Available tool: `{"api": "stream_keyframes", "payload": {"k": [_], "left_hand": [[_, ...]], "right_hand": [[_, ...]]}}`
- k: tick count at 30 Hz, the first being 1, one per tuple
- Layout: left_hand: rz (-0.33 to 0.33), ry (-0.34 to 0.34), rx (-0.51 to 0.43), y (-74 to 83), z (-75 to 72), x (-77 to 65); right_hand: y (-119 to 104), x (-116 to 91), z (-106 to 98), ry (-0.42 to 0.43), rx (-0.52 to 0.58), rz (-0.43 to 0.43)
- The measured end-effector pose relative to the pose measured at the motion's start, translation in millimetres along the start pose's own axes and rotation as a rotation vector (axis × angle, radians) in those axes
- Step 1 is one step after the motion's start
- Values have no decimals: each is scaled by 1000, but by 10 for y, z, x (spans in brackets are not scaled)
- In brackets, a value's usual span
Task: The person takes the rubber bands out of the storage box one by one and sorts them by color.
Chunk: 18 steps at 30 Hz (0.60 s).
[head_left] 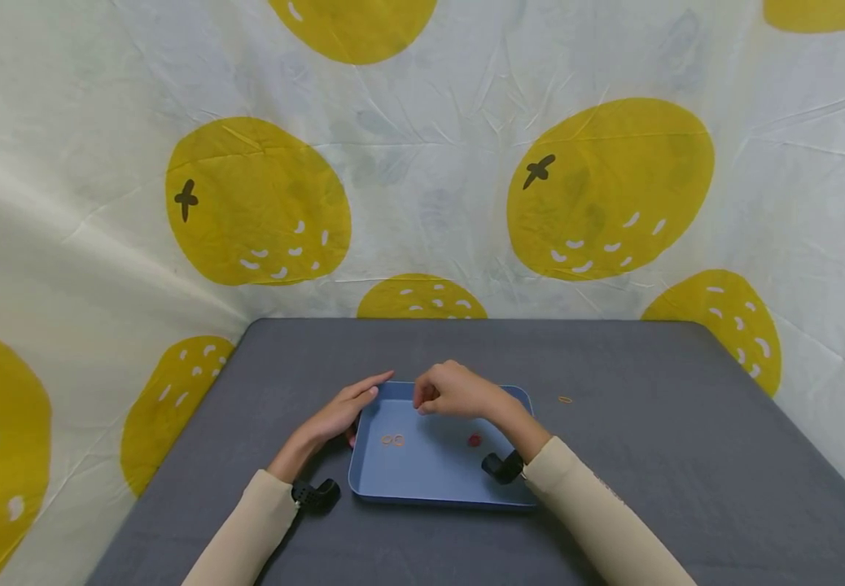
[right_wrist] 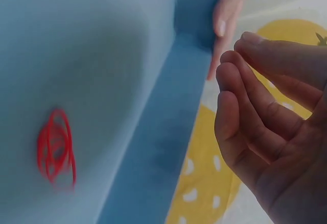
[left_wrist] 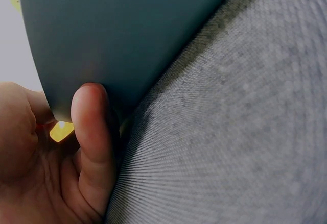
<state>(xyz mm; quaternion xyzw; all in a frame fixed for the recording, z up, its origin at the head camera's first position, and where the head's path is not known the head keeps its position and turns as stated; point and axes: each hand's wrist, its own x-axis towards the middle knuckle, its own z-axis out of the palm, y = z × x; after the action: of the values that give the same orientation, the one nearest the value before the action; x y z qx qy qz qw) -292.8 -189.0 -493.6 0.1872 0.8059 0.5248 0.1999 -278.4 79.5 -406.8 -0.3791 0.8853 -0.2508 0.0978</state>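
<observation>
A shallow blue tray lies on the table. My left hand rests along its left side, thumb at the rim near the far corner and index finger stretched out. In the left wrist view a bent finger touches the tray's outer wall. My right hand hovers over the far part of the tray, fingers curled and fingertips close together; nothing shows between them in the right wrist view. Inside the tray, two orange rubber bands lie at left, and a small tangle of red rubber bands lies at right.
A single orange rubber band lies on the grey table, right of the tray. Behind stands a white cloth printed with yellow fruit. Each wrist carries a black camera, one near the tray's left edge.
</observation>
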Motion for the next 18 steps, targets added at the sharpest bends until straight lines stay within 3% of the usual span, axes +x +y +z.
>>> {"api": "stream_keyframes", "payload": {"k": [18], "left_hand": [[37, -22, -5, -18, -6, -1]], "right_hand": [[-78, 329, 356, -88, 34, -4]]}}
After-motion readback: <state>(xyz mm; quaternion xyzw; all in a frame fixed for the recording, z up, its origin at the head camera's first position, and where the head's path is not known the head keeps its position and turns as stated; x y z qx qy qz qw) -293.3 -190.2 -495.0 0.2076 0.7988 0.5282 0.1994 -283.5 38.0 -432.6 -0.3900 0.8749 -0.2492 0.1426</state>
